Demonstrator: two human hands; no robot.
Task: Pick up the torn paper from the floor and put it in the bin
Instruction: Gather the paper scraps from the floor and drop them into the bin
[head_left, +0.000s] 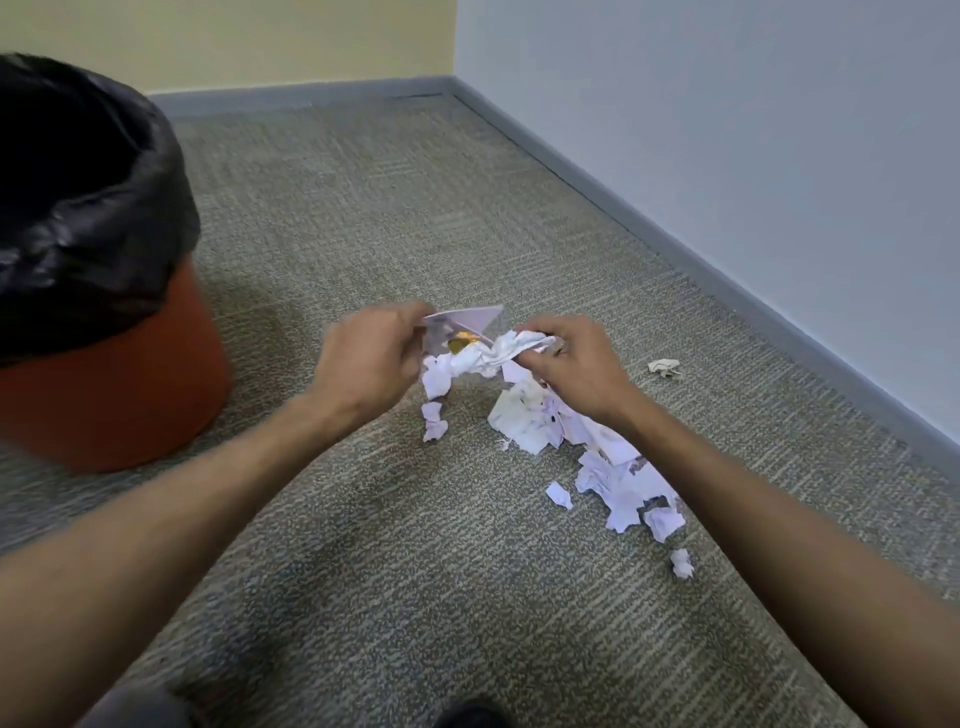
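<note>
The left hand (371, 358) was curled, its fingertips pinching the edge of a flat, pale lilac card-like piece of paper (467, 318) that stood tilted above the floor. The right hand (574, 364) was also curled, its fingers clenched around one end of a crumpled white wad of torn paper (485, 358) that stretched across the gap between the two hands. Whether the left hand gripped the wad as well could not be told, since its fingers hid that end. Ragged scraps hung down from the wad just below the left hand's fingers.

Under and behind the right wrist lay a loose heap of white and lilac torn paper pieces (613, 467) on the grey-green ribbed carpet (415, 545), with a few smaller bits scattered at its near edge. A single small crumpled cream scrap (664, 367) lay apart, to the right of the right hand and near the grey skirting board (727, 270).

The round orange bin lined with a black plastic bag (104, 384) stood on the carpet to the left, well apart from both hands and the heap
</note>
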